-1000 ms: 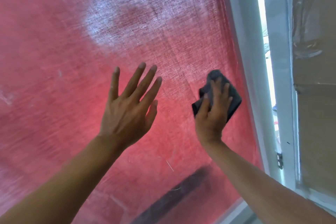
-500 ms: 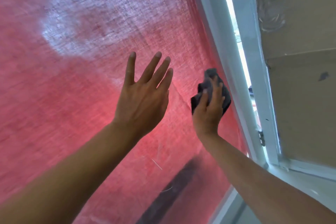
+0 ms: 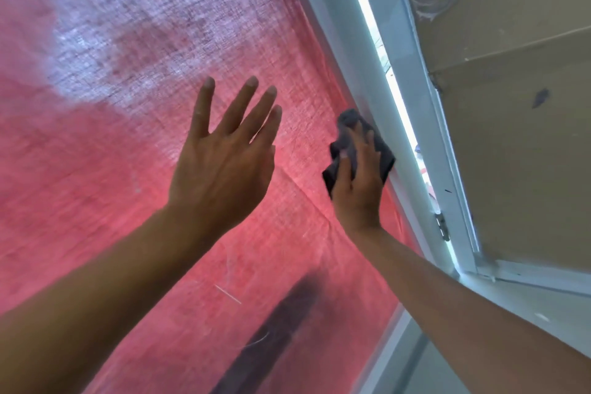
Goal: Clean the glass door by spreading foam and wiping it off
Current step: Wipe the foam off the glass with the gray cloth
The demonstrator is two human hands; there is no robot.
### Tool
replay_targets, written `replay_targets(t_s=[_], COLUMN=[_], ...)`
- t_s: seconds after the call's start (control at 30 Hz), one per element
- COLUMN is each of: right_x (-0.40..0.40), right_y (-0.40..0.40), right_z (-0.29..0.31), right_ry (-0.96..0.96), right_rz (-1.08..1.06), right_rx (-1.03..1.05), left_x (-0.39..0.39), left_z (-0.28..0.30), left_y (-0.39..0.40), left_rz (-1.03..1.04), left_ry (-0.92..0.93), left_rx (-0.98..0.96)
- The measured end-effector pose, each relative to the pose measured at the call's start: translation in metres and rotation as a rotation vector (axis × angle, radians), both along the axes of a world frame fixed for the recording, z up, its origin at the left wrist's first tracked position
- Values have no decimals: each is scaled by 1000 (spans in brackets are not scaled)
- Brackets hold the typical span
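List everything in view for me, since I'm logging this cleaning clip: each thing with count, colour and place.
glass door: one, clear, fills the left and centre
fabric: one, red woven, behind the glass
foam haze: one whitish patch, upper left of the glass
door frame: one, white, runs diagonally right of the glass
hinge: one, grey metal, on the frame at right
wall panel: brown, far right
cloth: one, dark grey, pressed on the glass beside the frame
left hand: open, fingers spread, raised before the glass
right hand: flat on the cloth
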State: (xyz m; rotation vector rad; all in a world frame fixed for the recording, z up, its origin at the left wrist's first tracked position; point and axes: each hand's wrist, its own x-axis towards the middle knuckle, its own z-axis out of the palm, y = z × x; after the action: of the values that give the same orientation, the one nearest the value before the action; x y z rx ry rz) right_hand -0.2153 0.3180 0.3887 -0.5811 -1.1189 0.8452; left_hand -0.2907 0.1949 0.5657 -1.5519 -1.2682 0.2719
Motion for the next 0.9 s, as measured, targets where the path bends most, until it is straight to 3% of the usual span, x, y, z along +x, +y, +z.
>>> replay_targets(t_s=[0.07, 0.2, 0.33, 0.5, 0.7, 0.77, 0.9], right_x=[1, -17, -16, -18, -21, -20, -16], right_y=[4, -21, -22, -20, -31, -25, -18], right_z=[0, 27, 30, 29, -2, -8, -15], right_ry=[39, -59, -68, 154, -77, -39, 160], right_rz=[0, 1, -1, -42, -22, -34, -47], right_rx=[-60, 172, 217, -139, 189, 121, -288], left_x=[1, 0, 4, 8, 3, 6, 10], left_z=[-1, -1, 0, 0, -1, -3, -3], left_y=[-1, -1, -3, -2, -1, -1, -1], left_rz=[15, -4, -2, 18, -1, 14, 47], left_ry=[6, 5, -24, -41, -19, -26, -31], left_rx=[-4, 0, -7, -11, 1, -6, -27])
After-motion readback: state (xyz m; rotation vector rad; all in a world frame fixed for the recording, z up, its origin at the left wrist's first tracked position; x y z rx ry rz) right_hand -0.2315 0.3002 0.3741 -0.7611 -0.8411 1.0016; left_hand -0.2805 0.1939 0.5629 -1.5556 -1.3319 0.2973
